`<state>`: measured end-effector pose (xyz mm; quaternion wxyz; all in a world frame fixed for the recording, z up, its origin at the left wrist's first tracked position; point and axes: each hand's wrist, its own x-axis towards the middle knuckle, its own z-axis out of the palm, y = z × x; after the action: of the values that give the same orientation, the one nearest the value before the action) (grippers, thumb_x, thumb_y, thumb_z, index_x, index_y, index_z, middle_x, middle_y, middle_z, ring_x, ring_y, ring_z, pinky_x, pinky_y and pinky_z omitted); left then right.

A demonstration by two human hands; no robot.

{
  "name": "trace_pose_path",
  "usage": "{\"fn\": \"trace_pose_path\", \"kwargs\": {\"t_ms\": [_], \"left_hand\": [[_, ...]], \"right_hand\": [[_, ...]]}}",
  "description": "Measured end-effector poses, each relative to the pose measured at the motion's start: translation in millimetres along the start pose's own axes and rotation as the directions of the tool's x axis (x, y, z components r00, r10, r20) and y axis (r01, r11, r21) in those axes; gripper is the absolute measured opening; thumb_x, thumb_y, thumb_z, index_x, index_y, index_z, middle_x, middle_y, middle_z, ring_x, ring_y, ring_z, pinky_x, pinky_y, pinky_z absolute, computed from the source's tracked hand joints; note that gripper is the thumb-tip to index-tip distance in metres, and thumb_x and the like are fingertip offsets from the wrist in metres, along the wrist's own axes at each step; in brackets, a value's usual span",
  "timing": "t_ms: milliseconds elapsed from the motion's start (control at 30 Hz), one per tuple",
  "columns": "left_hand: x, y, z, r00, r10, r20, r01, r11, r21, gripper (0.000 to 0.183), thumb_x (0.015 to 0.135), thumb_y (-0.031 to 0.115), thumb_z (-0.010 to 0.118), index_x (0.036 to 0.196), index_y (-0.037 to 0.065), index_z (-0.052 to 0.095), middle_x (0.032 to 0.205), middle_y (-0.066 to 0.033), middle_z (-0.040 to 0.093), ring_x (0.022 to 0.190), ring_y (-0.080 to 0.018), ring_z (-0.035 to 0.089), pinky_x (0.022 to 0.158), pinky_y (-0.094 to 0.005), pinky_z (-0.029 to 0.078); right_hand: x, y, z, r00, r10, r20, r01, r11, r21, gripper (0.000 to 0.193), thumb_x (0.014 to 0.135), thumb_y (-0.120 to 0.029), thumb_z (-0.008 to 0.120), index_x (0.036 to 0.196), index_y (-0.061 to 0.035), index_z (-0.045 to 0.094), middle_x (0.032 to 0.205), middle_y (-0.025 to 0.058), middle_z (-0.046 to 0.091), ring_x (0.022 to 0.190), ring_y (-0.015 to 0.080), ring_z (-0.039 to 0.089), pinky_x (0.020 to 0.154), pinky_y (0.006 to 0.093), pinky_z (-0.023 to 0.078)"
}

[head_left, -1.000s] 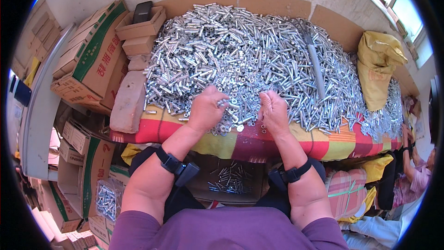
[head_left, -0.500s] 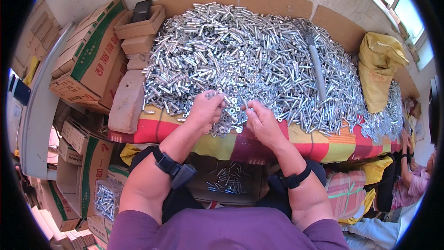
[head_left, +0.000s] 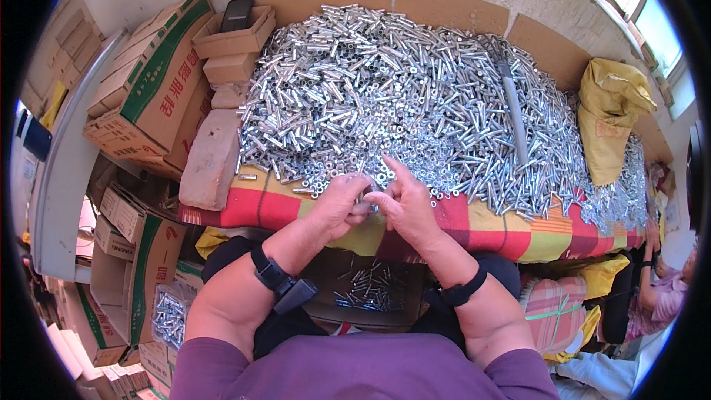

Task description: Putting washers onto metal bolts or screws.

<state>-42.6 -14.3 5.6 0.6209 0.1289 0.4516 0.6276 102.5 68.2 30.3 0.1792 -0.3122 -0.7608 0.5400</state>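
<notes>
Near the middle of the frame, the left hand (head_left: pixel 342 204) and right hand (head_left: pixel 412 211) meet just above the front edge of a checked cloth (head_left: pixel 507 228). The left fingers curl around a small shiny metal piece (head_left: pixel 375 209), partly hidden between the hands; the right thumb lies against the left fingertips while its index finger points up the frame, and whether the right grips anything I cannot tell. Above them, a broad heap of metal sleeves and bolts (head_left: pixel 326 96) fills the upper centre, with loose nuts and washers (head_left: pixel 437 178) nearest the hands. A grey bar (head_left: pixel 512 107) lies on the heap, right of centre; a yellow sack (head_left: pixel 611 122) stands at upper right.
</notes>
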Motion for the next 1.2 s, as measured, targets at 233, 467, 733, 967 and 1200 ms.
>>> {"fn": "trace_pose_path", "kwargs": {"t_ms": [233,467,733,967,1200], "left_hand": [[7,32,-15,0.966,0.191,-0.176,-0.161,0.972,0.172,0.018,0.08,0.015,0.058,0.092,0.002,0.061,0.085,-0.0147,0.067,0.062,-0.0191,0.063,0.04,-0.0255,0.04],[26,18,-9,0.769,0.64,0.015,-0.041,0.027,0.999,0.026,0.069,0.024,0.076,0.079,0.003,0.064,0.076,-0.0173,0.064,0.072,-0.036,0.063,0.067,-0.0428,0.049],[20,16,-9,0.744,0.658,0.121,-0.302,0.169,0.938,0.014,0.076,0.017,0.07,0.077,0.004,0.064,0.071,-0.0112,0.066,0.07,-0.0239,0.064,0.065,-0.0351,0.049],[5,14,-4,0.873,0.435,0.222,-0.443,0.513,0.735,0.008,0.088,0.008,0.058,0.092,0.001,0.058,0.066,-0.0044,0.064,0.057,-0.0105,0.058,0.051,-0.0271,0.045],[4,13,-6,0.995,0.091,0.044,-0.088,0.993,-0.072,0.013,0.091,0.017,0.06,0.088,0.005,0.055,0.074,-0.0035,0.059,0.048,-0.0069,0.046,0.036,-0.0183,0.028]], "right_hand": [[32,16,-23,0.922,-0.217,-0.321,-0.065,0.73,-0.68,0.026,0.08,-0.025,0.069,0.077,0.0002,0.064,0.067,0.0198,0.062,0.065,0.0371,0.062,0.06,0.0444,0.048],[45,29,-21,0.911,-0.245,-0.332,-0.006,0.797,-0.603,0.016,0.08,-0.014,0.062,0.074,0.0009,0.06,0.069,0.0202,0.063,0.062,0.0352,0.063,0.06,0.0421,0.05],[31,8,-16,0.92,-0.202,-0.336,0.326,0.87,0.371,0.004,0.093,-0.001,0.05,0.094,0.0023,0.051,0.076,0.0089,0.062,0.06,0.012,0.063,0.051,0.0217,0.052],[28,8,-17,0.969,-0.169,-0.182,0.232,0.876,0.422,0.008,0.094,-0.004,0.05,0.092,0.0026,0.053,0.076,0.0094,0.063,0.059,0.0126,0.063,0.049,0.0225,0.052],[20,3,3,0.98,-0.195,-0.029,0.197,0.971,0.134,0.018,0.092,-0.01,0.056,0.077,-0.001,0.06,0.063,0.0048,0.06,0.054,0.0097,0.062,0.043,0.0249,0.046]]}}
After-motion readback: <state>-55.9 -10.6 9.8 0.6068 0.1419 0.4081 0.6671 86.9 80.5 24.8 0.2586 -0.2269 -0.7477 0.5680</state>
